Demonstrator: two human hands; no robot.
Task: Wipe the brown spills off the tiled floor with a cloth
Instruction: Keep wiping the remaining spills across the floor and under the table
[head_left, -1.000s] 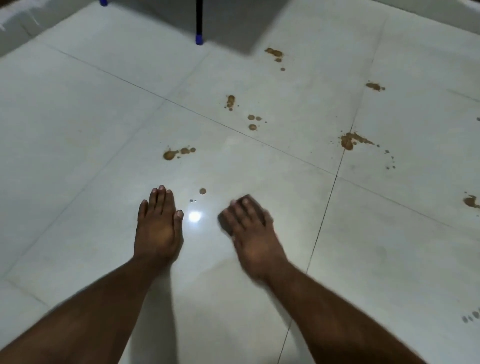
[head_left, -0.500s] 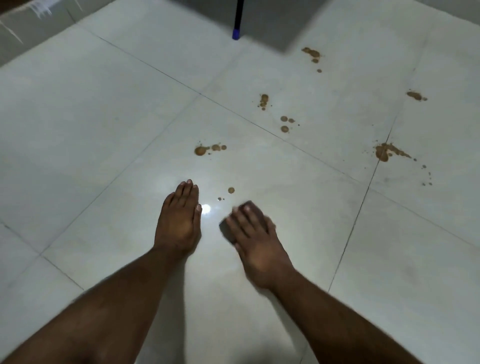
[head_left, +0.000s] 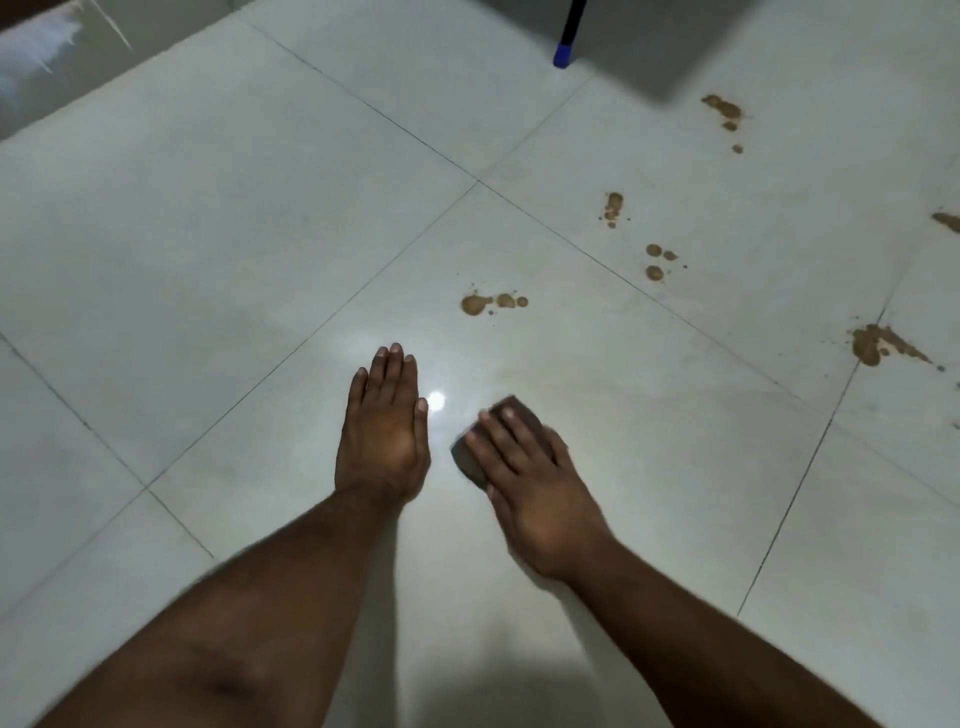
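My right hand (head_left: 535, 483) presses a small dark brown cloth (head_left: 470, 460) flat on the pale tiled floor (head_left: 234, 249); only the cloth's front and left edges show past the fingers. My left hand (head_left: 387, 431) lies flat on the tile just to its left, fingers together, holding nothing. Brown spills dot the floor ahead: a blotch with small drops (head_left: 491, 303) beyond my hands, a cluster (head_left: 657, 262) and a streak (head_left: 613, 207) farther right, a large splash (head_left: 875, 345) at the right, more spots (head_left: 724, 111) near the top.
A black furniture leg with a blue foot (head_left: 563, 52) stands at the top, with a shadow beneath it. A wall base (head_left: 57, 57) runs along the top left. A light reflects off the tile (head_left: 436, 400) between my hands.
The small brown drops in front of my right hand are gone, with a faint smear in their place. The view has shifted left; both hands stay on the floor.
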